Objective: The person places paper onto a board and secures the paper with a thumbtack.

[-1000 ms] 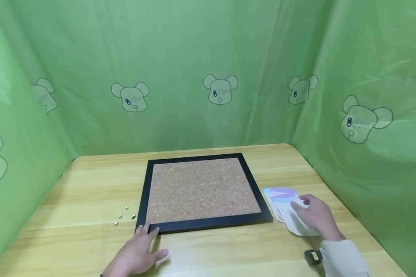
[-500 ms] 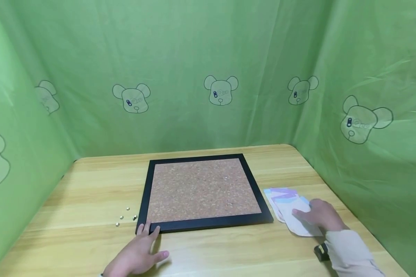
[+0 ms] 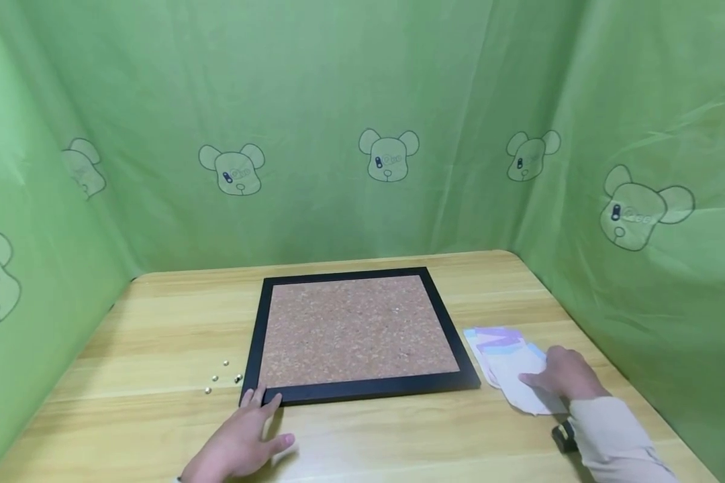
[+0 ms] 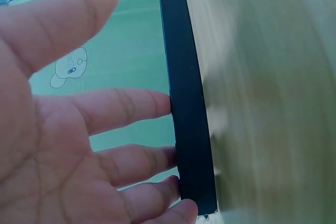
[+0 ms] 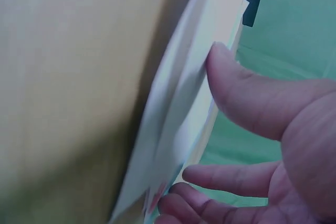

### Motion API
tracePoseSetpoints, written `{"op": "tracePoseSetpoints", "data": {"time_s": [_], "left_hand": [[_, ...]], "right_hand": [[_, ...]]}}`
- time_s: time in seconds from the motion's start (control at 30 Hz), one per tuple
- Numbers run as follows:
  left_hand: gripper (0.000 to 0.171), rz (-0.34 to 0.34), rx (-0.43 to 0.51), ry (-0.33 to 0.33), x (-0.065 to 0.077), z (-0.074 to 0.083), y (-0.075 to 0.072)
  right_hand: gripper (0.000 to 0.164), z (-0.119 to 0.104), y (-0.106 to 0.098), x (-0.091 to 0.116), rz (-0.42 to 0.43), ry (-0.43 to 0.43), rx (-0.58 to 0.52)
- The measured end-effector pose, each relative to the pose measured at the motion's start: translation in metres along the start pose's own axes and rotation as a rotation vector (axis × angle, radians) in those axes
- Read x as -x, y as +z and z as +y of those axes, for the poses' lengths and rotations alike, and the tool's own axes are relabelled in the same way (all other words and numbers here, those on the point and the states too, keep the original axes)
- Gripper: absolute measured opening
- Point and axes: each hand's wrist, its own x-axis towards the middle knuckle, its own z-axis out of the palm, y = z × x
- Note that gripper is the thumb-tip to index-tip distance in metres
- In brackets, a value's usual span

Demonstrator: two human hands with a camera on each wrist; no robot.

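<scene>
A cork board (image 3: 362,329) with a black frame lies on the wooden table. My left hand (image 3: 238,436) is spread at its near left corner, with fingertips touching the frame's edge, also in the left wrist view. Right of the board, several overlapping paper sheets (image 3: 513,382), white with purple and light blue top bands, lie fanned out. My right hand (image 3: 570,376) is at the right edge of the top sheet. In the right wrist view, its thumb (image 5: 231,82) presses on the white face while the other fingers curl at the far edge; the paper there bows slightly.
Several small shiny round pieces (image 3: 215,378), like thumbtacks, lie left of the board. Green curtains (image 3: 314,208) with bear-head outlines enclose the back and both sides of the wooden table (image 3: 133,376).
My right hand has shifted slightly right over the sheets, its fingers coming to the top sheet's right edge. The left hand has stayed at the board's corner.
</scene>
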Motion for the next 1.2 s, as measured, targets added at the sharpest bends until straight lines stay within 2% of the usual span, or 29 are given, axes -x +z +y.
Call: {"op": "tracePoseSetpoints", "data": {"time_s": [0.17, 0.3, 0.5, 0.97, 1.2], "left_hand": [[0.076, 0.018, 0.004, 0.026, 0.001, -0.003, -0.001], [0.076, 0.040, 0.005, 0.043, 0.002, -0.004, -0.001], [0.076, 0.036, 0.011, 0.038, 0.002, -0.004, -0.001], [0.074, 0.037, 0.005, 0.039, 0.002, -0.005, 0.000], [0.073, 0.042, 0.002, 0.043, 0.003, -0.005, 0.000]], "right_hand": [[0.054, 0.000, -0.001, 0.001, -0.013, 0.032, -0.002], [0.058, 0.001, -0.003, 0.001, -0.025, 0.032, 0.017], [0.054, 0.007, -0.006, 0.003, 0.005, 0.014, 0.024], [0.049, 0.017, -0.007, 0.001, 0.024, -0.007, -0.072], [0.061, 0.023, -0.008, 0.000, 0.070, -0.068, -0.112]]}}
